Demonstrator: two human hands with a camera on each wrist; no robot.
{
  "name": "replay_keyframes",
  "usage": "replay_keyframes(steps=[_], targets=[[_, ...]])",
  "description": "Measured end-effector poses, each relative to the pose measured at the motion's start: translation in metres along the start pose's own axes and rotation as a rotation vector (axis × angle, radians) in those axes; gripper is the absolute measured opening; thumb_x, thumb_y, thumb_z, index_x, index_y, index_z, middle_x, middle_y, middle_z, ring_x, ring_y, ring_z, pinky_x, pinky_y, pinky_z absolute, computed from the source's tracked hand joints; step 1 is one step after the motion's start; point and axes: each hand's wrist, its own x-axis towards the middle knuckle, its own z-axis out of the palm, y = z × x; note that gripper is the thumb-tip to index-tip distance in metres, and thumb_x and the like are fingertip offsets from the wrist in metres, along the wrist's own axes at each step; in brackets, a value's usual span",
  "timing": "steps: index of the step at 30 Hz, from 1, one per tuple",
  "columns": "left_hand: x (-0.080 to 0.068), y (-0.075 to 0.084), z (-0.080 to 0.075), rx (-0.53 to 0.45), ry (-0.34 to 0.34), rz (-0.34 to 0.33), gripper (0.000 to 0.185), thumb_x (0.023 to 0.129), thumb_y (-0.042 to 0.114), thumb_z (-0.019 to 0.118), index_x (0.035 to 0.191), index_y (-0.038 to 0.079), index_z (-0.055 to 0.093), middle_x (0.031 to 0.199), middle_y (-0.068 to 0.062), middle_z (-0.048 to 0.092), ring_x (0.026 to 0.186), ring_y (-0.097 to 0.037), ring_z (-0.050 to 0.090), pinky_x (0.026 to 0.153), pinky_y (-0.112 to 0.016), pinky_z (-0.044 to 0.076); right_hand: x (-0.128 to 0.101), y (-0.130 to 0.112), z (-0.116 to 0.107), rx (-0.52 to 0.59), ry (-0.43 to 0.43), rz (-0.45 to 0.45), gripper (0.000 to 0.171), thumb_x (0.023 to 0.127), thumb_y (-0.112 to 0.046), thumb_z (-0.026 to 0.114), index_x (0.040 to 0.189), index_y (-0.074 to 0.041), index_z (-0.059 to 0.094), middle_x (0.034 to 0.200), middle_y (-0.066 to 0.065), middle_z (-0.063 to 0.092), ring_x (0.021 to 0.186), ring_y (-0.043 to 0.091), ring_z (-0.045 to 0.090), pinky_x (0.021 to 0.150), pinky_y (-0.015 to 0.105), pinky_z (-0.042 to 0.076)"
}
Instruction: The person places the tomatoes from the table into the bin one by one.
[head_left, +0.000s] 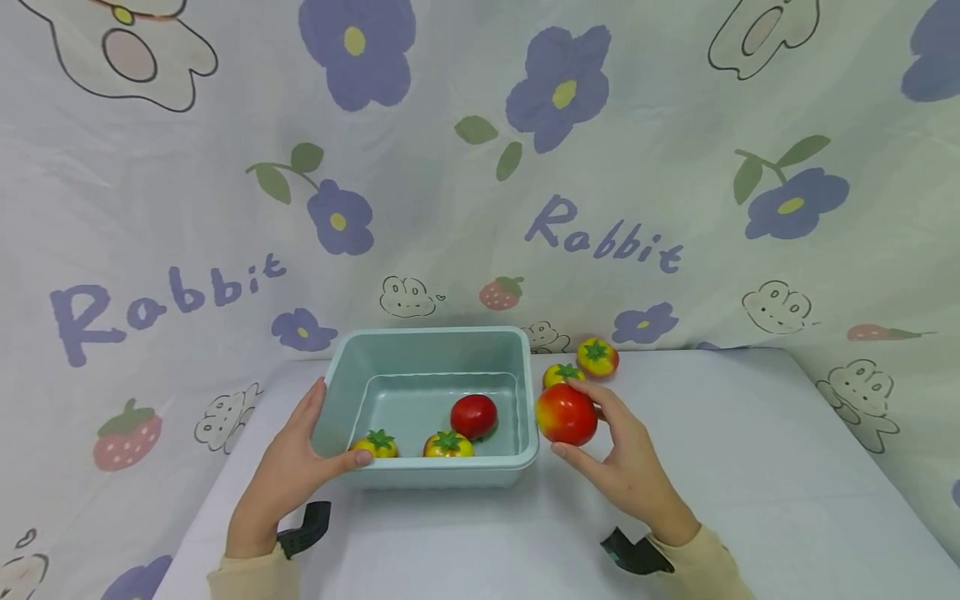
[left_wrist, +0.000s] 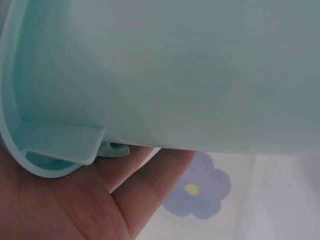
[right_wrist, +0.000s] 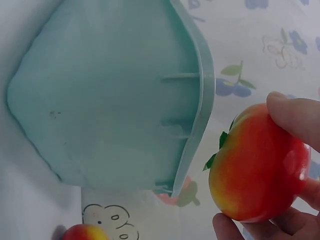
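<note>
Tabletop (head_left: 750,450), right hand (head_left: 633,462) (fruit (head_left: 567,415) in grip)

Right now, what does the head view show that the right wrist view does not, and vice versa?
Only head: the left hand on the bin, and inside it a red fruit and two yellow fruits.

Only right wrist: green leaves on the held fruit, and ribs under the bin's rim.

Both: the bin, the right hand with the held fruit, and a loose fruit outside the bin.

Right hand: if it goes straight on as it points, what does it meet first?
Probably the right rim of the pale blue-green plastic bin, the held red round fruit touching first; depth is unclear.
</note>
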Motion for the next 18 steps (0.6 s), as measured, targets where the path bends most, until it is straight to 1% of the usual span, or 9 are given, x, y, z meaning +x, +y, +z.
replay_keyframes(steps=[5,11,18], targets=[[0.000,-0.001,0.000,0.001,0.001,0.000,0.127,0.076,0.050,0.084,0.161,0.005,0.000,0.167,-0.022,0.006,0.147,-0.051,0.018,0.105,-0.077,0.026,0.006,-0.005,0.004,0.022,0.005,-0.032,0.076,0.080,-0.018,0.087,0.145,-0.017,0.049,0.142,-0.005,0.055,0.122,0.014,0.056,0.095,0.032,0.055],[0.000,-0.001,0.001,0.000,0.001,0.000,0.127,0.076,0.050,0.084,0.161,0.005,0.000,0.167,-0.022,0.006,0.147,-0.051,0.018,0.105,-0.077,0.026,0.013,-0.011,0.009,0.071,-0.015,-0.080,0.076,0.081,-0.019,0.086,0.147,-0.016,0.047,0.143,-0.002,0.055,0.121,0.015,0.057,0.095,0.032,0.054],[0.000,-0.001,0.001,-0.005,0.003,0.005,0.127,0.076,0.049,0.084,0.161,0.005,0.001,0.167,-0.022,0.006,0.147,-0.051,0.017,0.105,-0.077,0.025,0.018,-0.017,0.017,0.121,-0.033,-0.094,0.076,0.082,-0.018,0.085,0.148,-0.019,0.046,0.141,0.000,0.056,0.118,0.017,0.059,0.095,0.031,0.054]])
